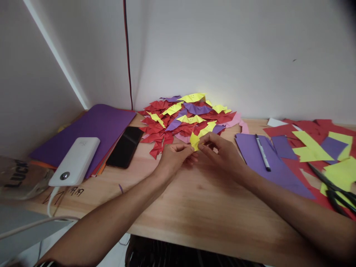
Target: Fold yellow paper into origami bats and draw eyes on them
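Observation:
Between my two hands is a small piece of folded yellow paper (195, 141), held a little above the wooden table. My left hand (179, 152) pinches its lower left part between thumb and fingers. On the other side, my right hand (218, 146) grips its right edge, the fingertips covering part of it. Just behind them lies a heap of folded paper bats (180, 122) in red, yellow, purple and pink; some yellow ones carry small drawn faces.
On the left, a white power bank (75, 161) with a cable lies on purple sheets (102, 115), beside a black phone (125, 147). At right are a pen (262, 152) on purple paper (247, 148), coloured paper scraps (314, 146) and black scissors (338, 191). A wall stands behind.

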Demonstrator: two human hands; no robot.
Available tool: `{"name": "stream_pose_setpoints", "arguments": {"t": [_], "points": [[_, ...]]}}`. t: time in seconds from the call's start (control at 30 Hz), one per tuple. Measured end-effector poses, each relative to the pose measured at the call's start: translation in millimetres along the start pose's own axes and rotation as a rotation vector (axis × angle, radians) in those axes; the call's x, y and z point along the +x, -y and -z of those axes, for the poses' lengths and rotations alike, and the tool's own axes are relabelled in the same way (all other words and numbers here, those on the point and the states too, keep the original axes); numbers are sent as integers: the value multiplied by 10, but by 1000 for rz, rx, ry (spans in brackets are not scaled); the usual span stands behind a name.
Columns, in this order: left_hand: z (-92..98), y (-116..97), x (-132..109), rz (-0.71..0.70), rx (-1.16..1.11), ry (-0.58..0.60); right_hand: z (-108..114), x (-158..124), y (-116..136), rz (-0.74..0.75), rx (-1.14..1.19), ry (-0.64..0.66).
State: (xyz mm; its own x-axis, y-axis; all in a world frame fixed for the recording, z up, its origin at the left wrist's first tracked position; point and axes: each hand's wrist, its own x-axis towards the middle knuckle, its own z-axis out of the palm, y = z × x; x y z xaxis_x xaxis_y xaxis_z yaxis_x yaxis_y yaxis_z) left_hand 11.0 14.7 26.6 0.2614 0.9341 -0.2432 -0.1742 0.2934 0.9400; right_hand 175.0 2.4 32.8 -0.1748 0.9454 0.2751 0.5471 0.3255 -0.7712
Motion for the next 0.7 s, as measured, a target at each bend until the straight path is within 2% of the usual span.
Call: {"name": "stream_pose_setpoints", "arguments": {"t": [0.33, 0.5, 0.7], "points": [[-13, -11, -3, 24, 35, 7, -20, -17, 15, -87, 63, 3], [-5, -6, 8, 24, 58, 53, -19, -17, 14, -81, 16, 4], [16, 39, 37, 9, 68, 73, -13, -4, -27, -86, 72, 33]]}}
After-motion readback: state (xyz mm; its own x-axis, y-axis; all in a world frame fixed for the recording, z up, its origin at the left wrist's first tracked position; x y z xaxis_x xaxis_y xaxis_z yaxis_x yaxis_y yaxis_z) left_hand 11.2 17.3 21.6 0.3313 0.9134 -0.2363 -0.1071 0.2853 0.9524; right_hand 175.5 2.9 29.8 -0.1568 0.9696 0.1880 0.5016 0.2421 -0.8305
